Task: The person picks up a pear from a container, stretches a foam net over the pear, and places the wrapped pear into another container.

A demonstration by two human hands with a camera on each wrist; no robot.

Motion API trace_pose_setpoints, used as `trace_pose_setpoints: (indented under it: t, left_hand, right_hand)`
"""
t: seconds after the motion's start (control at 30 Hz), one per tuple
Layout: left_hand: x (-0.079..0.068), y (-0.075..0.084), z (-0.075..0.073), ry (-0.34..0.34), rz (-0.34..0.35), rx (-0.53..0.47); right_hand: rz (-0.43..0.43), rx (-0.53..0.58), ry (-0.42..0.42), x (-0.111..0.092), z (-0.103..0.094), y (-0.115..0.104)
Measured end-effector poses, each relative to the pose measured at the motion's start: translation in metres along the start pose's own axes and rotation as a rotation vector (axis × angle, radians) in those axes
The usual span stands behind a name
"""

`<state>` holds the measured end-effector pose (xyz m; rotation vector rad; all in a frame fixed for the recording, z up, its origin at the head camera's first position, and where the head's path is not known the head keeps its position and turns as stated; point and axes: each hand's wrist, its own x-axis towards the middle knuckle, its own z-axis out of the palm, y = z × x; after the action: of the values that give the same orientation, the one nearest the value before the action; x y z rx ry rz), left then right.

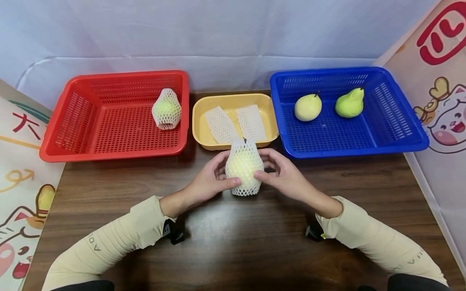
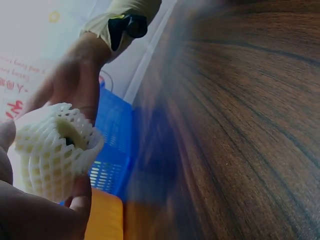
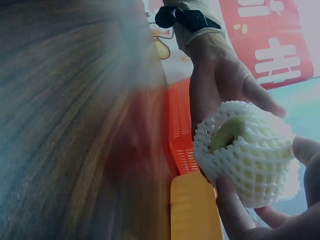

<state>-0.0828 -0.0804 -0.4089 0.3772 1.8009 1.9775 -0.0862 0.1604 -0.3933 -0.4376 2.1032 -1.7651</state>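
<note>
So I've got the foam-netted pear [image 1: 244, 167] gripped between my left hand [image 1: 212, 178] and right hand [image 1: 286, 174], dead centre so neither's nearer, just my side of the yellow tray [image 1: 199, 135], long axis running away from me, stem [image 1: 245, 141] trayward.

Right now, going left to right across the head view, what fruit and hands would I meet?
Green netted fruit in the red basket, left hand, pale yellow netted fruit, right hand, bare yellow fruit in the blue basket, green pear.
</note>
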Motion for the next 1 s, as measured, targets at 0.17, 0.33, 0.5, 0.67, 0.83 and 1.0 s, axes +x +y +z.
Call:
trace_pose_setpoints:
  t: [0.17,0.33,0.5,0.67,0.83,1.0]
  left_hand:
    - [0.002,0.002,-0.001,0.008,-0.011,0.005]
    - [0.001,0.004,-0.002,0.015,-0.049,-0.070]
    - [-0.004,-0.003,0.002,-0.022,-0.072,-0.289]
    - [-0.006,-0.006,0.001,-0.071,-0.068,-0.456]
    - [-0.009,-0.005,-0.002,-0.102,-0.034,-0.472]
    - [-0.014,0.013,-0.017,-0.087,0.028,-0.406]
  right_hand:
    - [-0.008,-0.016,-0.020,0.003,-0.001,-0.002]
    - [-0.023,-0.048,-0.054,0.003,-0.004,-0.004]
    - [-0.051,-0.106,-0.055,-0.006,-0.006,-0.004]
    - [-0.151,-0.149,-0.035,-0.011,-0.006,-0.009]
    - [-0.367,-0.375,0.108,-0.016,-0.015,-0.011]
    - [-0.554,-0.751,0.329,-0.016,-0.038,-0.009]
